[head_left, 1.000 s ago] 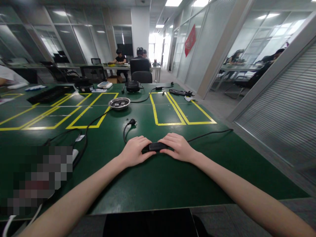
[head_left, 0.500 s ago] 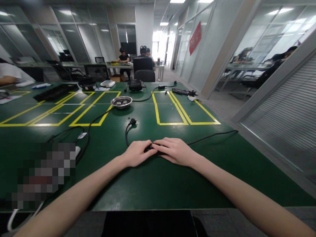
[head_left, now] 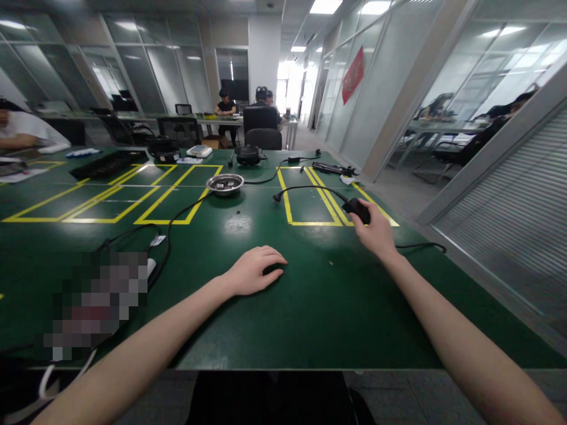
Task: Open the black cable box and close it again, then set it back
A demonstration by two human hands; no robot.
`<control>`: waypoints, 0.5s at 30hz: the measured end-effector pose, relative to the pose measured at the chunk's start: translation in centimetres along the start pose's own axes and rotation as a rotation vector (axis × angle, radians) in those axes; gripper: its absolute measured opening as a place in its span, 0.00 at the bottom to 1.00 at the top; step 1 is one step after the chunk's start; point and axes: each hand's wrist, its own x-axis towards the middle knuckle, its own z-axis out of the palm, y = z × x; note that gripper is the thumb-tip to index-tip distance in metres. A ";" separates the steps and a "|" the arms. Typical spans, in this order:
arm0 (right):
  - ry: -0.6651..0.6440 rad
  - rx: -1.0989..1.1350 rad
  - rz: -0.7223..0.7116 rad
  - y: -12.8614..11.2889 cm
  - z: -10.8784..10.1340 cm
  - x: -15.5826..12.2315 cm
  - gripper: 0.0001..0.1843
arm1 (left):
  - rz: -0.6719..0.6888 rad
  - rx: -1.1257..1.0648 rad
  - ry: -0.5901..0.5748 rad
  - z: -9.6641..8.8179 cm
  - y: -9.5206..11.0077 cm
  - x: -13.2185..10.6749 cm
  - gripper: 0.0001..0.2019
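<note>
The person's right hand (head_left: pixel 376 231) is stretched out over the green table (head_left: pixel 310 307), fingers clasped round a black adapter (head_left: pixel 357 208); the adapter sits at the near right corner of a yellow taped rectangle (head_left: pixel 310 223), held at or just above the tabletop, which of the two I cannot tell. A thin black cord (head_left: pixel 310 188) arcs from the adapter leftward across that rectangle and ends in a plug (head_left: pixel 277 198) just outside the rectangle's left tape line; a second black cable (head_left: pixel 423 245) runs off to the right past the wrist, toward the table's edge.

The left hand (head_left: pixel 254 271) lies released on the table, palm down, fingers loosely bent, well apart from the right hand; there is a dark patch under its fingertips, shadow or small object I cannot say, and it grips nothing that I can make out.

Further back, a round metal dish (head_left: pixel 225 183) stands near the middle of the table with small pieces in it; a thick black cable (head_left: pixel 177 215) winds from beside it toward the near left, where a patch of the view is blurred out. More yellow tape frames (head_left: pixel 110 203) mark the left half of the table; a long black tray (head_left: pixel 108 165) and a black device (head_left: pixel 248 154) sit along the far side. A co-worker's white sleeve (head_left: pixel 26 133) shows at the far left; other people sit at a distant table (head_left: pixel 261 94).
</note>
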 end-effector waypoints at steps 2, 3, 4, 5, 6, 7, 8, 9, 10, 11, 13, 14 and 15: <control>0.121 -0.046 0.095 1.6 -0.7 0.8 0.27 | 0.017 0.007 -0.011 0.1 0.1 0.1 0.09; 0.157 -0.073 0.133 2.4 -0.9 1.0 0.28 | 0.023 0.010 -0.011 0.2 0.1 0.1 0.09; 0.172 -0.103 0.169 3.0 -1.1 1.1 0.28 | 0.026 0.012 -0.013 0.2 0.2 0.1 0.09; 0.168 -0.133 0.201 3.7 -1.0 1.1 0.28 | 0.031 0.014 -0.017 0.2 0.2 0.1 0.09; 0.146 -0.161 0.231 4.2 -0.9 1.1 0.28 | 0.034 0.016 -0.021 0.2 0.1 0.1 0.08; 0.108 -0.183 0.254 4.7 -0.7 1.0 0.28 | 0.035 0.017 -0.023 0.2 0.1 0.1 0.08; 0.062 -0.197 0.271 5.0 -0.3 0.8 0.27 | 0.035 0.017 -0.023 0.2 0.1 0.1 0.08; 0.016 -0.203 0.281 5.3 0.0 0.7 0.26 | 0.035 0.017 -0.022 0.2 0.0 0.1 0.08; -0.021 -0.205 0.288 5.4 0.3 0.6 0.25 | 0.036 0.016 -0.021 0.2 0.0 0.1 0.08; -0.039 -0.203 0.294 5.5 0.5 0.6 0.24 | 0.038 0.013 -0.018 0.2 0.0 0.1 0.08; 0.004 -0.195 0.301 5.5 0.6 0.6 0.25 | 0.043 0.007 -0.017 0.1 -0.1 0.1 0.08; 0.064 -0.189 0.299 5.4 0.4 0.8 0.26 | 0.044 0.004 -0.018 0.1 -0.1 0.1 0.08; 0.139 -0.182 0.291 5.5 0.1 0.9 0.27 | 0.044 0.001 -0.018 0.1 -0.1 0.0 0.08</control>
